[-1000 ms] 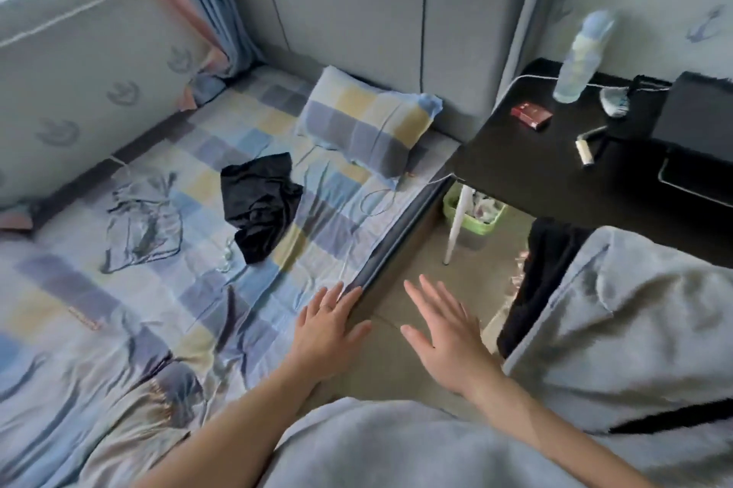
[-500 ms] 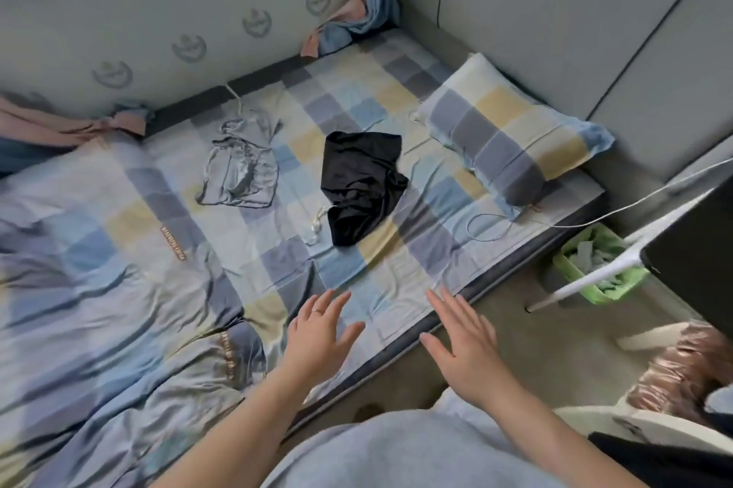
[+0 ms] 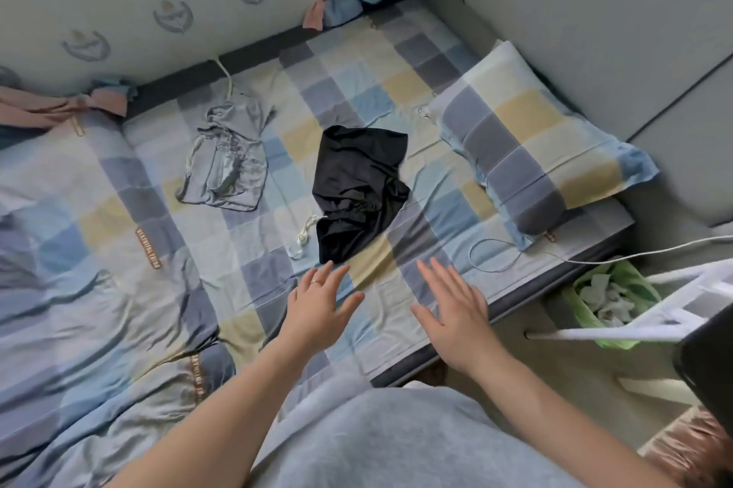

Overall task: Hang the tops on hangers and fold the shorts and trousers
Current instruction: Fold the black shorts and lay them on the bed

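Black shorts (image 3: 359, 190), crumpled, perhaps inside-out

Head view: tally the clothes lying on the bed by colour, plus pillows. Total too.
Black shorts: 1
Grey garment: 1
Checked pillow: 1
Total: 3

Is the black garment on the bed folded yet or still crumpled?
Crumpled. The black garment lies bunched and uneven on the checked sheet, not touched by either hand.
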`<state>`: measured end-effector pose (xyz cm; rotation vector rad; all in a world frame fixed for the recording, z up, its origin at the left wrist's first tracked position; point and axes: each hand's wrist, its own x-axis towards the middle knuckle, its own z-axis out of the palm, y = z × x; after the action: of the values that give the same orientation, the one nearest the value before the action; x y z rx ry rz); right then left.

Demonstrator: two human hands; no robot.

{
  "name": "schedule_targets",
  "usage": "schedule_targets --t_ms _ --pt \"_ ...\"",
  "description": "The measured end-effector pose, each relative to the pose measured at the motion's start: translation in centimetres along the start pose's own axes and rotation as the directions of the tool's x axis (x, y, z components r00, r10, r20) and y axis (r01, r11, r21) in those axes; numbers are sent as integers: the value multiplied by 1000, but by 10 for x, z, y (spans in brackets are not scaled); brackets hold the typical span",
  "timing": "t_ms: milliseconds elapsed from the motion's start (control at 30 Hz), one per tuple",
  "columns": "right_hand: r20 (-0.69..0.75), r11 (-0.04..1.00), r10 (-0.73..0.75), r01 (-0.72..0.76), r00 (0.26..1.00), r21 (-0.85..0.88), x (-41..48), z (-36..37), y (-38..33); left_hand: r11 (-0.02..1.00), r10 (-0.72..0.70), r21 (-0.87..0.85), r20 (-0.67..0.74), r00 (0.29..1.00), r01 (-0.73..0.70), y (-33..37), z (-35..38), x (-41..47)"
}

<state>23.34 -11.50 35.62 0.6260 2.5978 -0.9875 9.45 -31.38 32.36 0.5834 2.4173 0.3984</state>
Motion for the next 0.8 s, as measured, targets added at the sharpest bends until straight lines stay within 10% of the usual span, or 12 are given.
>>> schedule_targets --t_ms 367,800 --pt "-59 999 2 -4 998 -39 124 -44 36 998 52 18 21 998 -53 43 -22 168" --pt "-125 990 113 -122 986 -73 494 53 133 962 181 222 -72 981 -161 -70 39 571"
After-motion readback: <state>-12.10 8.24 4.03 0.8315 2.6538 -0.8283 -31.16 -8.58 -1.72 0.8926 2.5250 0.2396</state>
